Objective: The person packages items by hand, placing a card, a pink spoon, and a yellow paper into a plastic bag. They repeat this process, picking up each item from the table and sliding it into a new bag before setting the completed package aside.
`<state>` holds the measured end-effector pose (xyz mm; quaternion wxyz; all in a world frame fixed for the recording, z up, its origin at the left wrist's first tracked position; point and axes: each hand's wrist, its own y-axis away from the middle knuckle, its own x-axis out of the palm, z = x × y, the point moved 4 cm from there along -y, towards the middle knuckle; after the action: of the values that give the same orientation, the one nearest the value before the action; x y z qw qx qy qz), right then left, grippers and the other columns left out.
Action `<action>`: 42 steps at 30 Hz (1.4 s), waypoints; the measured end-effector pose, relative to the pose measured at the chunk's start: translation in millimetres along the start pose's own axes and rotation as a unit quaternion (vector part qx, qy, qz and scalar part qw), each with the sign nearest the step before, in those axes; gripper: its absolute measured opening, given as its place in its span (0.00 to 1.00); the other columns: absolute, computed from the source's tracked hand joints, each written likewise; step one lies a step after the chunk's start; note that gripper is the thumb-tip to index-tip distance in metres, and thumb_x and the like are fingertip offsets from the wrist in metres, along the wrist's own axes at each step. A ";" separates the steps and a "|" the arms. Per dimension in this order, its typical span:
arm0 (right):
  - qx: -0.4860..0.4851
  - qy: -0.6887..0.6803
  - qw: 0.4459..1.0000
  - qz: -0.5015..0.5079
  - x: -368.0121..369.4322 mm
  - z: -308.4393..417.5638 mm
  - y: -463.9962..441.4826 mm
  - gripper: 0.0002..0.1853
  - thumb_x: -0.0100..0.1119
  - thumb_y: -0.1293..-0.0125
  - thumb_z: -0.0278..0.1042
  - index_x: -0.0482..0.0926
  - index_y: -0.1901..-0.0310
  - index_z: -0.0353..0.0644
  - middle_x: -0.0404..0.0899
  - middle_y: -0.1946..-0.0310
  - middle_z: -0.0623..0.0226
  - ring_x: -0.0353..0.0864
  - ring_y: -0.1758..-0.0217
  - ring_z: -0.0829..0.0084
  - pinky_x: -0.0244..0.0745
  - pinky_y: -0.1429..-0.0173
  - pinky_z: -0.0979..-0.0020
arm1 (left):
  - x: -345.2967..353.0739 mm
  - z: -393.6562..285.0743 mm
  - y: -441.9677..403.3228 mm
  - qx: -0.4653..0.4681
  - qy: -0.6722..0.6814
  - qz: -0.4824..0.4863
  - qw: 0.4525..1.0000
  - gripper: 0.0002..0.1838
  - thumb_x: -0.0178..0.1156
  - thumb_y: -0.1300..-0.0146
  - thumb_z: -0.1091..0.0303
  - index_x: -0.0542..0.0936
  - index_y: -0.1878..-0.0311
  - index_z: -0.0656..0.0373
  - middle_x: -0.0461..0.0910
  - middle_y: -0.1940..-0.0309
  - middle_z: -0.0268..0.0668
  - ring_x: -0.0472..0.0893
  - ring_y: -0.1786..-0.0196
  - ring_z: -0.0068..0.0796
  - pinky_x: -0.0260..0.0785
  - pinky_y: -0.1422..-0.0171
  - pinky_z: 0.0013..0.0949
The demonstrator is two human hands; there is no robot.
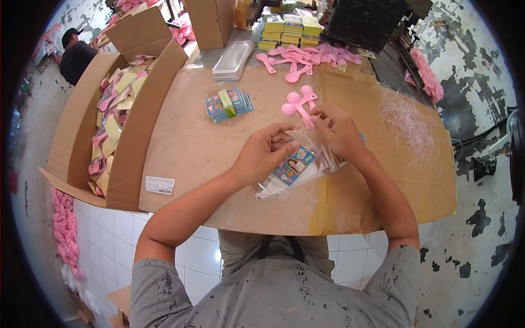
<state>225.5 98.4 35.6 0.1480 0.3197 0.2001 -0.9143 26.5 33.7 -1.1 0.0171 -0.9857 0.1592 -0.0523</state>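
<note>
My left hand [269, 152] pinches a clear plastic bag [324, 162], its thumb lying over a blue printed card [294, 167] that shows through the film. Fingers bent, my right hand [340, 133] is at the handle end of a pink measuring spoon [300, 109], just beyond the bag's upper edge; its fingertips look closed on that handle. Two more pink spoons lie close around this one, partly overlapping. Left of them is a small stack of blue cards [244, 102] with a yellow-green banded packet [226, 103] on top.
A large carton [146, 104] full of bagged spoons and cards stands at the left. Clear bags [233, 61] are stacked at the back, near a spoon pile [322, 53] and bundled cards [291, 26]. Shredded plastic strands [407, 123] lie right. Another person [78, 57] is far left.
</note>
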 end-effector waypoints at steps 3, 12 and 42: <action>-0.070 0.090 0.993 -0.017 16.3 -4.9 -14.9 0.13 0.64 0.28 0.33 0.84 0.49 0.34 0.85 0.53 0.54 0.86 0.56 0.58 0.80 0.50 0.61 | -5.6 -0.5 -2.3 0.011 0.017 -0.001 1.000 0.20 0.63 0.24 0.74 0.77 0.32 0.65 0.86 0.55 0.35 0.85 0.58 0.14 0.77 0.58 0.19; -0.037 0.069 0.995 -0.059 -22.4 4.9 0.2 0.10 0.58 0.28 0.28 0.86 0.52 0.36 0.80 0.64 0.60 0.81 0.63 0.65 0.75 0.56 0.66 | -4.6 -15.0 0.5 0.040 0.079 -0.008 0.996 0.22 0.62 0.23 0.72 0.74 0.30 0.65 0.85 0.58 0.32 0.83 0.60 0.11 0.75 0.61 0.19; -0.040 -0.267 0.953 -0.136 -26.7 17.4 38.4 0.15 0.68 0.26 0.25 0.77 0.43 0.34 0.85 0.56 0.66 0.85 0.54 0.78 0.79 0.49 0.75 | 3.5 -7.5 3.7 -0.010 -0.010 0.046 0.999 0.19 0.62 0.21 0.68 0.80 0.34 0.66 0.89 0.52 0.34 0.84 0.55 0.14 0.77 0.54 0.20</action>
<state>251.7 60.6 54.8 0.0830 0.0280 0.2311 -0.9690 27.8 28.9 6.6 0.0110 -0.9779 0.2050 -0.0398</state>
